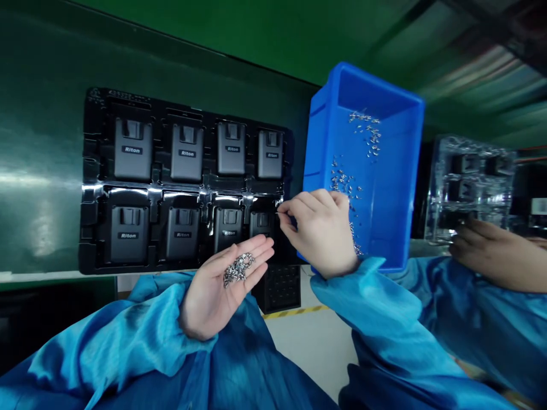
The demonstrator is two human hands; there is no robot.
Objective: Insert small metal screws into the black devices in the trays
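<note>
Wears a shiny blue jacket [239,370], closest of all to the head camera, with loose, puffy sleeves [141,330]. Holds the left hand [209,296] open and palm up, fingers nearly straight, with a small heap of shiny metal bits [238,270] lying on it. Pinches a tiny thin piece [277,213] in the right hand [320,228], between the thumb and the pointing finger, with the other fingers curled in. Cannot tell its shape, too small to see well. Has the fingertips of both hands by the near right corner of a long black tray [88,228], set on a green table [47,216]. Counts eight dark grey cases [132,162] in the tray, in two rows of four, each in its own hollow. Reads "Riton" on seven of them; cannot read the near right one, partly behind the left fingertips. Has a deep blue bin [384,228] just right of the tray, with loose bits [371,136] on its bottom, some near the far wall, some along the left side, partly behind the right hand. Farther right, sees a co-worker's hand [499,250] by a clear plastic tray [481,147]; cannot tell if touching it. Below the table, sees a black crate [282,290] and yellow striped tape [294,312].
</note>
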